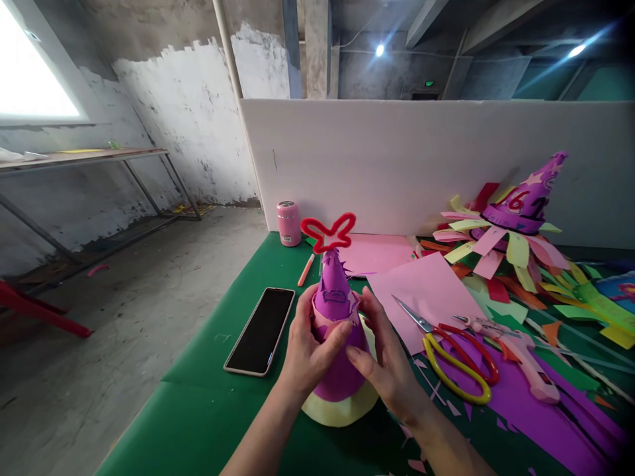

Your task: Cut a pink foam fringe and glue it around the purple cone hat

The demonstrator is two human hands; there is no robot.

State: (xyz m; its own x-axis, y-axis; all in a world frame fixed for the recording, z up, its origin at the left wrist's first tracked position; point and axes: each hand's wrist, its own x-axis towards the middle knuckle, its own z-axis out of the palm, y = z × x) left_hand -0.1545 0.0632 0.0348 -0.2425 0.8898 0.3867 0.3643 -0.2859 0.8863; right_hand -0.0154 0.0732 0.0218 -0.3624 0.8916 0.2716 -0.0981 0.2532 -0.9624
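Observation:
A purple cone-shaped party hat (337, 370) stands upright in front of me on a pale yellow brim (342, 413). Around its middle runs a pink band, and a red fuzzy pipe-cleaner shape like a butterfly (330, 231) tops the tip. My left hand (310, 344) wraps the hat's left side, thumb across its front. From the other side my right hand (384, 357) curls round it, fingertips at the pink band and thumb near the cone's lower front. The hat's far side is hidden.
A phone (260, 330) lies left of the hat, with a pink canister (288, 223) behind. To the right are scissors (446, 354), a pink glue gun (520, 357), pink paper (421, 291) and scraps. A decorated purple hat (520, 205) stands by the white board (397, 158).

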